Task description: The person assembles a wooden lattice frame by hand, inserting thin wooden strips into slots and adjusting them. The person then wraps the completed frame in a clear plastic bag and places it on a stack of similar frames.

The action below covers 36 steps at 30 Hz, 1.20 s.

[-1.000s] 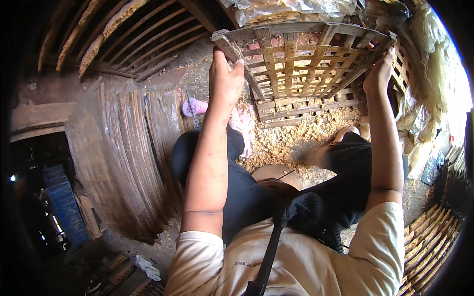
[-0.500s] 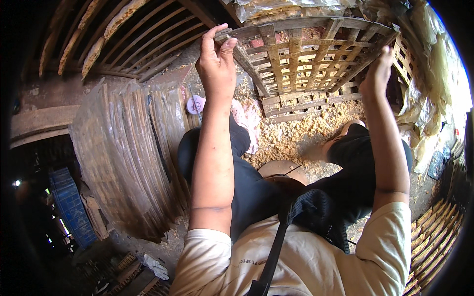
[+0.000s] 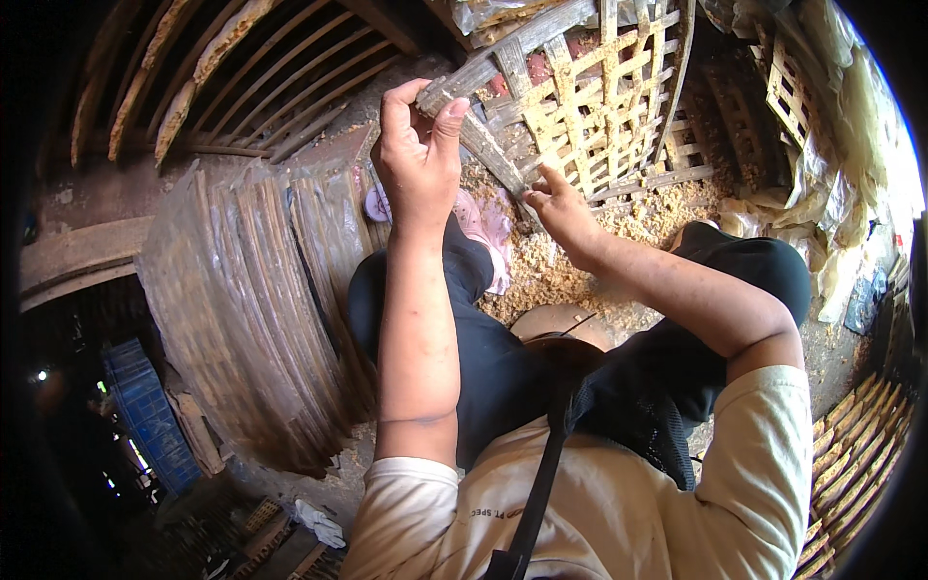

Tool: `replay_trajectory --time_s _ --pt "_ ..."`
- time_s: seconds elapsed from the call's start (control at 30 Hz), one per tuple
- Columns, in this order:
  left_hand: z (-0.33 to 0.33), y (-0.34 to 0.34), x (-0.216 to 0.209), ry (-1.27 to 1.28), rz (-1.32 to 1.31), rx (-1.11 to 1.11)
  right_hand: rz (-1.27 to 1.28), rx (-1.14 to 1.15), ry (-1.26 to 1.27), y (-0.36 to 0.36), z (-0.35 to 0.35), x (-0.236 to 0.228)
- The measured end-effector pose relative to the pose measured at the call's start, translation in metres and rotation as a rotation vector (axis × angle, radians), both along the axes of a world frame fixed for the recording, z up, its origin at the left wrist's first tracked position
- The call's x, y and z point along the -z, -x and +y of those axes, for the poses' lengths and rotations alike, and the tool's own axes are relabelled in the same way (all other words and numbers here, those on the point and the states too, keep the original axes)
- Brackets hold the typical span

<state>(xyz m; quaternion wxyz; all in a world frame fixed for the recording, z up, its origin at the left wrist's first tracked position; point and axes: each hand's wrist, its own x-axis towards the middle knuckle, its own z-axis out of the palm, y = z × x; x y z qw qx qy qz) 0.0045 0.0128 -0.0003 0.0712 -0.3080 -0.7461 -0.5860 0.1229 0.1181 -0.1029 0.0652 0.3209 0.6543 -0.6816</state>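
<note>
A wooden lattice tray (image 3: 590, 87), crusted with pale yellow crumbs, is tilted up in front of me. My left hand (image 3: 420, 159) grips its left upper corner between thumb and fingers. At the lower end of the same edge strip, my right hand (image 3: 565, 213) pinches the frame's near corner. Under the raised tray, part of another lattice tray (image 3: 667, 177) shows on the ground. Yellow crumbs (image 3: 546, 261) lie heaped between my feet, around the near side of the trays.
On the left stands a plastic-wrapped stack of flat sheets (image 3: 251, 309). Slatted racks (image 3: 280, 72) rise at the upper left; more crusted slats (image 3: 860, 454) lie at the lower right. Plastic sheeting (image 3: 851, 145) hangs on the right. A blue crate (image 3: 150, 416) sits in shadow.
My right hand has left the tray's right edge and moved left to its near left corner. The tray has turned and tilted, its right side swinging upward. My left hand keeps its grip.
</note>
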Motion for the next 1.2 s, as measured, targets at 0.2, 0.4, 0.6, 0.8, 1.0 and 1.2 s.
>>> replay_trajectory --time_s 0.2,0.4,0.6,0.8,1.0,1.2 --pt "-0.008 -0.007 0.002 -0.075 -0.024 0.094 0.029 -0.033 -0.173 -0.011 -0.012 -0.007" --pt "-0.021 -0.024 -0.004 -0.065 -0.147 0.196 0.05 -0.012 0.064 -0.032 -0.015 -0.007" --pt "-0.028 -0.024 0.001 -0.118 -0.12 0.346 0.05 0.15 0.084 -0.027 -0.019 -0.003" --pt "-0.031 -0.022 -0.001 -0.059 -0.042 0.373 -0.035 0.063 0.074 -0.038 -0.018 -0.018" --pt "-0.026 -0.029 -0.005 0.026 0.044 0.358 -0.028 0.119 0.176 -0.041 -0.015 -0.022" --pt "-0.009 -0.044 0.002 -0.066 0.108 0.294 -0.097 0.148 0.222 -0.048 -0.008 -0.044"
